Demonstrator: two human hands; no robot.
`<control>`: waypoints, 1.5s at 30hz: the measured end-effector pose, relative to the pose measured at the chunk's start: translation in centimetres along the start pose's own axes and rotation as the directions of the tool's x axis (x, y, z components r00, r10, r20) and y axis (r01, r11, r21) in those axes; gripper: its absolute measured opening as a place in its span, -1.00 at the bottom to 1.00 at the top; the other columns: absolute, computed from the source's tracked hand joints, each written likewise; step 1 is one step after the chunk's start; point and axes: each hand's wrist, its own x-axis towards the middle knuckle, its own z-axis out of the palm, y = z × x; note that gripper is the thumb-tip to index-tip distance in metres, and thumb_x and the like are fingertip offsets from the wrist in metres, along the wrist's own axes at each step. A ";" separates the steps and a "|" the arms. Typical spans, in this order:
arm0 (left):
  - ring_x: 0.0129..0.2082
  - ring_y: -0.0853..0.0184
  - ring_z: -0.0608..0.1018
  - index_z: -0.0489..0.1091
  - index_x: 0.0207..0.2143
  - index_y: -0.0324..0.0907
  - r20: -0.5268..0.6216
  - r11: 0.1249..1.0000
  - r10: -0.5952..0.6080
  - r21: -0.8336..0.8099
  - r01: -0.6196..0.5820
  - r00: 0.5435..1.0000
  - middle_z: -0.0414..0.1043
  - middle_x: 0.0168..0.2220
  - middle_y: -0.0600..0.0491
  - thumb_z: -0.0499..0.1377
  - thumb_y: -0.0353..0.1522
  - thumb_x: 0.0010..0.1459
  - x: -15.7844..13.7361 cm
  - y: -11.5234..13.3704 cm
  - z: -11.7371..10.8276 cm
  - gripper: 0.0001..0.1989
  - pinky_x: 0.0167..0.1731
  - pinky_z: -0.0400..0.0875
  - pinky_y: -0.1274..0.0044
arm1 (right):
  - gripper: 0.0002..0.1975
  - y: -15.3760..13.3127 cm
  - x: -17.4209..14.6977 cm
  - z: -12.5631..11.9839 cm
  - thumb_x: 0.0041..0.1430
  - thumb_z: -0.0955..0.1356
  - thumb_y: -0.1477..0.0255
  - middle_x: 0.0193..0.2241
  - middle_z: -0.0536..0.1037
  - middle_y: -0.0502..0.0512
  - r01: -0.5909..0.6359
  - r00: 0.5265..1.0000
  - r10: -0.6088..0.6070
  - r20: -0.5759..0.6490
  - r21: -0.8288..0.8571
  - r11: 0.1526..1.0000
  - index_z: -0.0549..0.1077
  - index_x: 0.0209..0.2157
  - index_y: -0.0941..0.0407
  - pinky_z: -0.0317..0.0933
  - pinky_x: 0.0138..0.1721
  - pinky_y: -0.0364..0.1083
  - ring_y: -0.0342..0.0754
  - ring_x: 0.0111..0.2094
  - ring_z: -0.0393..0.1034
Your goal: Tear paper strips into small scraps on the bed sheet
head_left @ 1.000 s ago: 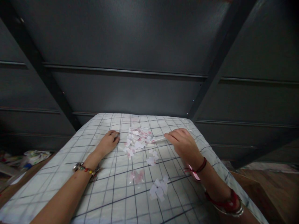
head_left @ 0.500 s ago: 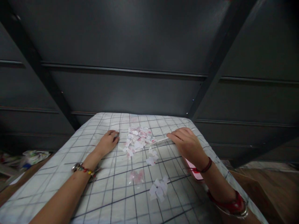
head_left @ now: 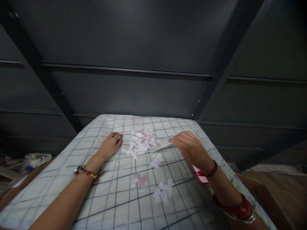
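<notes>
My right hand (head_left: 188, 145) is closed on a slim, pale tool that looks like tweezers (head_left: 164, 147). Its tip points left, low over the cloth beside a large heap of paper and film scraps (head_left: 142, 142), white with pink marks. Just below the tip lies a small cluster of white scraps (head_left: 156, 160). Nearer to me are a patch of clear, pinkish film pieces (head_left: 140, 181) and another group of white scraps (head_left: 163, 192). Left of the heap, my left hand (head_left: 111, 144) rests on the cloth, fingers loosely bent and thumb apart, holding nothing.
A white checked cloth (head_left: 127, 210) covers the table. Under my right wrist lies a pink, flat object (head_left: 202, 178), partly hidden. Dark metal panels (head_left: 134, 92) rise behind the table. A cardboard box (head_left: 263, 195) stands at lower right, and clutter (head_left: 37, 159) at far left.
My right hand has shifted slightly left, and the tweezers' tip has moved from the heap's right edge a little down and left. The small white cluster sits closer together. My left hand stays put.
</notes>
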 end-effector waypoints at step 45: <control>0.04 0.16 0.46 0.44 -0.06 -0.28 0.039 0.999 -0.003 0.050 0.001 0.999 0.47 -0.02 -0.18 -0.05 -0.22 0.18 0.1 -0.1 0.1 -0.56 0.17 0.33 0.33 | -0.70 0.5 -0.1 -0.7 0.23 0.17 0.69 -0.46 0.51 -0.01 -0.007 0.995 0.033 -0.091 0.274 0.962 0.43 -0.34 0.08 0.26 -0.17 -0.07 -0.10 -0.37 0.37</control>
